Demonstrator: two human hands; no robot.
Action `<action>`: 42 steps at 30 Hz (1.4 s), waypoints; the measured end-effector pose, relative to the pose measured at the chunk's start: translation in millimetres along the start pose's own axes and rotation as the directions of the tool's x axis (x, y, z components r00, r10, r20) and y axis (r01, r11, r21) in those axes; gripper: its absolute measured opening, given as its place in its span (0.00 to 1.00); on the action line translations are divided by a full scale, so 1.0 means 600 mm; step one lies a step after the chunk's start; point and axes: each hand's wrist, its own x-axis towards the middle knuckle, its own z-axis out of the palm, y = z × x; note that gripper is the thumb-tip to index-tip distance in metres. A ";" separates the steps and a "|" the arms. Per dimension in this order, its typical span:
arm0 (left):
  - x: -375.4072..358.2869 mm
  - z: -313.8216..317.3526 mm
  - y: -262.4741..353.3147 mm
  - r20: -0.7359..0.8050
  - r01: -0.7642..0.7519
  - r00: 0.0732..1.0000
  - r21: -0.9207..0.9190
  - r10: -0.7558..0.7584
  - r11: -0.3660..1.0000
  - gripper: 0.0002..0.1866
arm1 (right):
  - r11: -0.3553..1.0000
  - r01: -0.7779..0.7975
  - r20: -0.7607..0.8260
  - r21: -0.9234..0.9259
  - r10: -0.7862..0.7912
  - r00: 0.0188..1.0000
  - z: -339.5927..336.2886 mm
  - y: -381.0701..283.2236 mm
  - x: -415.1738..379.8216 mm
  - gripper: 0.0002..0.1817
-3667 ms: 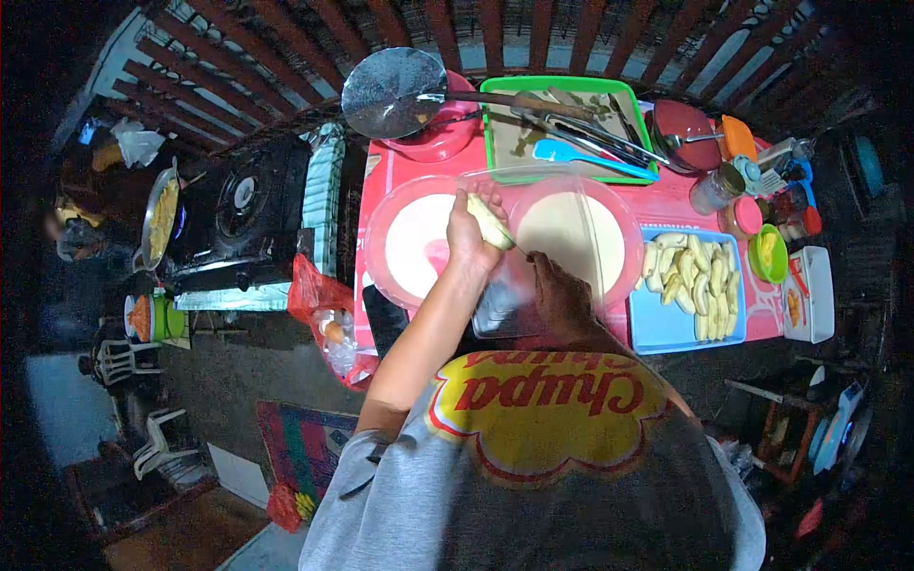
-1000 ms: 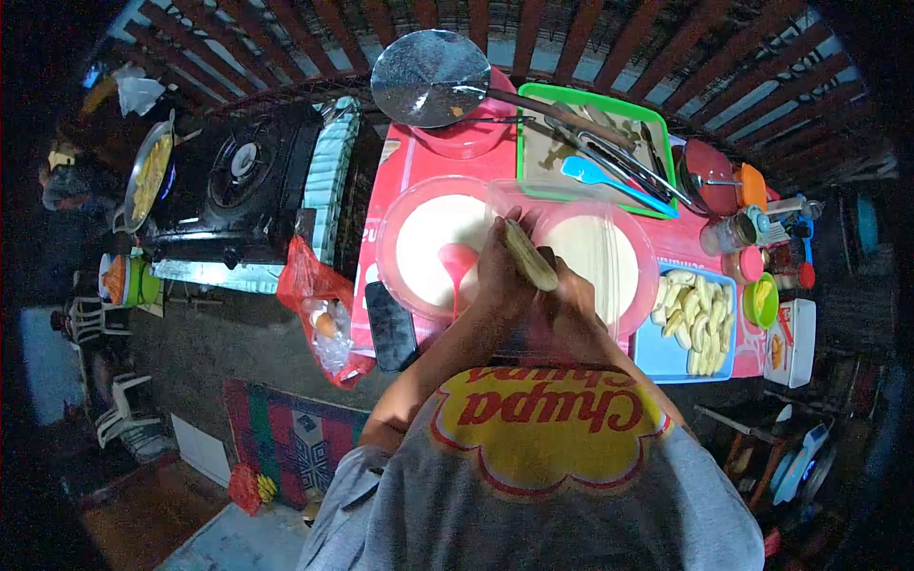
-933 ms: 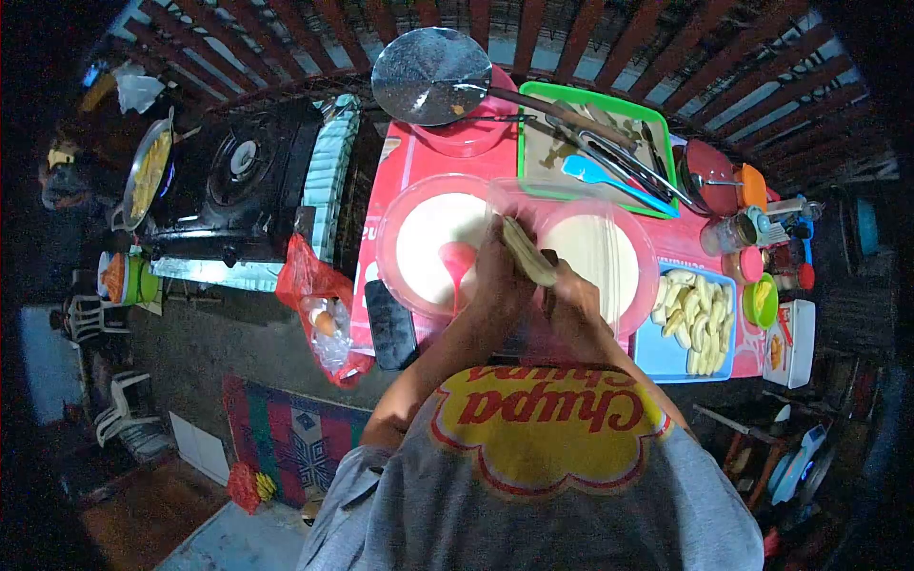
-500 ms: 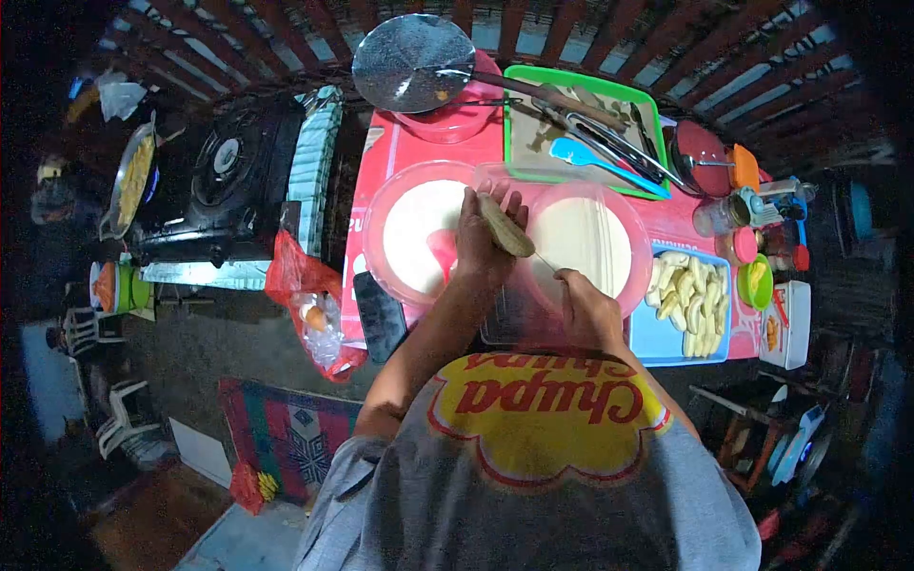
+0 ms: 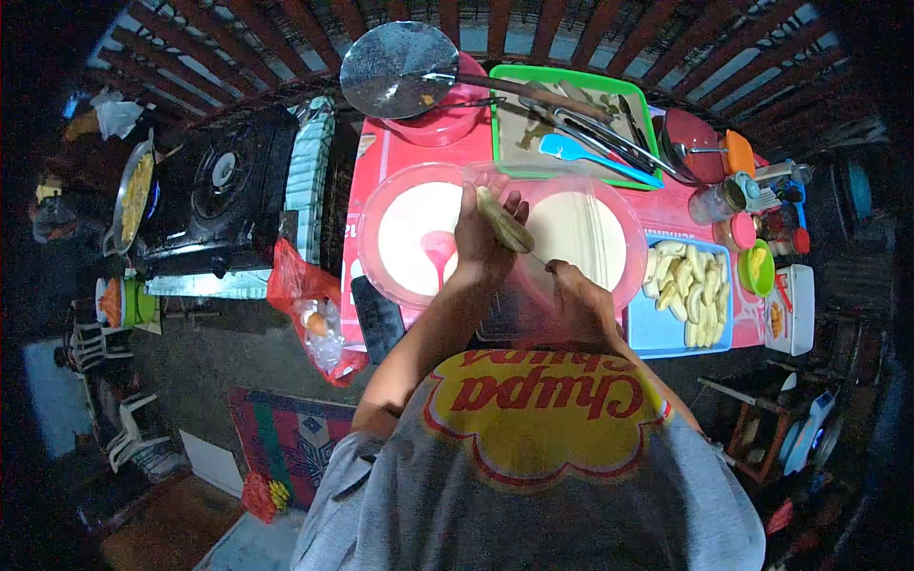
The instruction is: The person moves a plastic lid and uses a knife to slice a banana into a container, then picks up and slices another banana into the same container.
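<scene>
Banana (image 5: pixel 504 228) sits in your left hand (image 5: pixel 481 243), fingers curled around it over the pink table (image 5: pixel 381 162); your right hand (image 5: pixel 579 300) pinches a thin skewer at its end. Many peeled bananas already fill the blue tray (image 5: pixel 657 333) at right.

A pale peeled banana (image 5: pixel 502 226) sits slanted in the left hand (image 5: pixel 479 243) at the frame's upper middle, above two pink bowls.
</scene>
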 end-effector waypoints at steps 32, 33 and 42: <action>-0.027 0.011 -0.019 -0.066 0.180 0.977 -0.241 -0.201 0.954 0.12 | 0.794 -0.311 0.259 0.522 0.200 0.945 -0.004 0.000 0.020 0.13; -0.028 0.011 -0.022 -0.068 0.179 0.977 -0.241 -0.201 0.954 0.12 | 0.952 -0.199 0.222 0.232 0.147 0.964 -0.010 -0.007 0.022 0.14; -0.028 0.000 -0.031 -0.080 0.196 0.976 -0.080 -0.202 0.977 0.16 | 0.820 -0.167 0.098 0.548 0.135 0.986 0.060 0.043 0.013 0.13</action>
